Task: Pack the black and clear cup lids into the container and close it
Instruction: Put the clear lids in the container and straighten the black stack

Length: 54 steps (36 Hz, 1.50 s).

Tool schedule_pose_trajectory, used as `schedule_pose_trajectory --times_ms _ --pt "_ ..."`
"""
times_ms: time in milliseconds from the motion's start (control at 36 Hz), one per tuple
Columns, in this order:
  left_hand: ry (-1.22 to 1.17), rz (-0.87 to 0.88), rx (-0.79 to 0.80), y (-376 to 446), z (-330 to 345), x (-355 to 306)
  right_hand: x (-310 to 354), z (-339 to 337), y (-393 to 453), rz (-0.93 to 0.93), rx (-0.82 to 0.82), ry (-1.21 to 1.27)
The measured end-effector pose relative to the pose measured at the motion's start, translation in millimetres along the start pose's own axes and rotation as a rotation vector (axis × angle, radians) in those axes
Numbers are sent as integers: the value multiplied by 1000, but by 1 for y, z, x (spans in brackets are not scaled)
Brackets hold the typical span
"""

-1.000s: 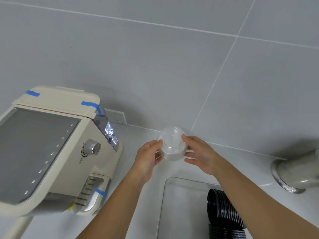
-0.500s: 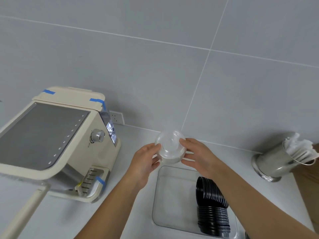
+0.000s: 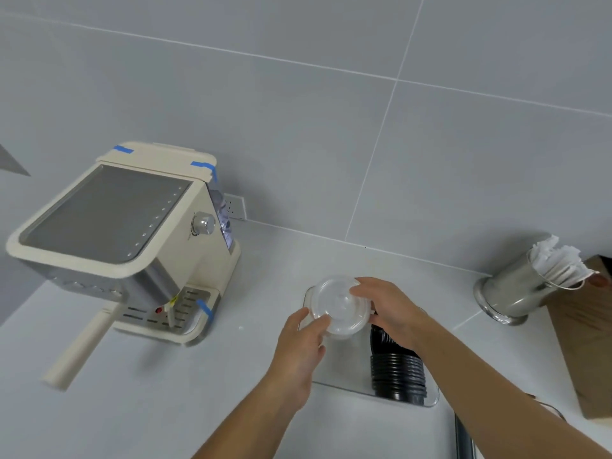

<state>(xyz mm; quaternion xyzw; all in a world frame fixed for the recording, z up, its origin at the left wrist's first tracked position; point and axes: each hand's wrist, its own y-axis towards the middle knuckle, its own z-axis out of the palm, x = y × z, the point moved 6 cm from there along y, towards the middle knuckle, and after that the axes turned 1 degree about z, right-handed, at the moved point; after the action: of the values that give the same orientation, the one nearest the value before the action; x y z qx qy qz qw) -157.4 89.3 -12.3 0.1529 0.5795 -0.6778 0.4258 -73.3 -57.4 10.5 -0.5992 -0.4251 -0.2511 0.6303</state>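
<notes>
A stack of clear cup lids (image 3: 339, 308) is held between both hands just above the far left part of the clear rectangular container (image 3: 344, 387). My left hand (image 3: 303, 346) grips the stack's near side and my right hand (image 3: 387, 309) grips its far right side. A row of black cup lids (image 3: 397, 372) lies on edge along the container's right side, partly hidden by my right forearm. No container cover is in view.
A cream coffee machine (image 3: 122, 240) with blue tape stands at the left, its handle sticking out toward me. A steel cup holding paper packets (image 3: 516, 289) and a brown paper bag (image 3: 586, 339) stand at the right. A wall socket (image 3: 233, 207) sits behind the machine.
Both hands have brought the clear lid stack down and toward me, from in front of the wall to just over the container. The camera has tilted down, showing more counter.
</notes>
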Motion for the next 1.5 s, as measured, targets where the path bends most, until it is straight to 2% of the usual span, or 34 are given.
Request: schedule_pose_trajectory --times_ms 167,333,556,972,1500 --pt "-145 -85 -46 -8 10 20 -17 11 10 92 66 -61" --pt "-210 -166 -138 0 16 36 -35 15 25 196 27 -92" --pt "-197 -240 -173 18 18 46 -47 14 39 273 -20 -201" --pt "-139 -296 -244 36 16 48 -55 23 46 340 -9 -158" --pt "-30 -293 -215 45 10 53 -54 27 38 364 -5 -186"
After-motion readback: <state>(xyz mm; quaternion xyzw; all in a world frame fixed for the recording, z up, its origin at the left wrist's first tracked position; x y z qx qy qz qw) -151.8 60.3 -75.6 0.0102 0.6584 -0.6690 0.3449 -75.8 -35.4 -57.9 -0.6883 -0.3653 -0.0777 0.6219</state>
